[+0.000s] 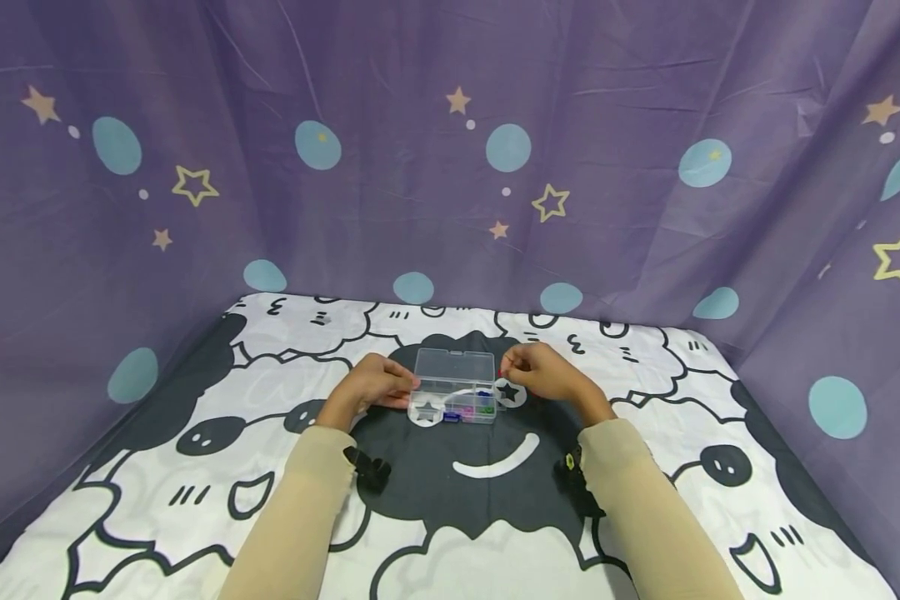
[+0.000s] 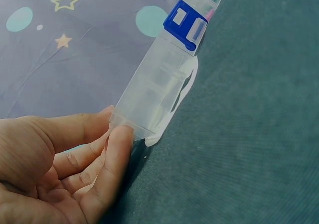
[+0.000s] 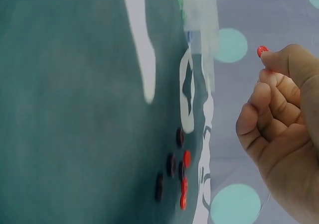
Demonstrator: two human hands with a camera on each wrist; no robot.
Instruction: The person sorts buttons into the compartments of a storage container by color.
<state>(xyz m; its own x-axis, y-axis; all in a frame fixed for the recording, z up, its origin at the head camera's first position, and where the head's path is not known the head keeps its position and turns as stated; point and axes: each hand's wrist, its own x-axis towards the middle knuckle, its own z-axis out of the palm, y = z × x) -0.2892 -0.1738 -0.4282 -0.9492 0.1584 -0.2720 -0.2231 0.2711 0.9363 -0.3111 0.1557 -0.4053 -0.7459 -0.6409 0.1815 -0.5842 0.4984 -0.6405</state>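
A clear plastic compartment box [image 2: 144, 79] stands on the patterned cloth, its lid [image 1: 453, 364] raised at the back. Small pink, green and blue pieces lie in some compartments. My left hand [image 1: 375, 382] pinches the box's left end between thumb and finger, seen close in the left wrist view. Just above the box's right end, my right hand [image 3: 286, 104] pinches a small red button [image 3: 262, 51] between thumb and forefinger, its other fingers curled. On the cloth below lie several red buttons [image 3: 184, 184] and dark buttons [image 3: 171, 164]. In the head view the right hand hides these.
A blue latch [image 2: 185, 24] sits on the box's front. The black-and-white cloth [image 1: 435, 558] with cartoon sheep covers the surface. Behind it and at both sides hangs a purple curtain [image 1: 390, 208] with stars and blue dots.
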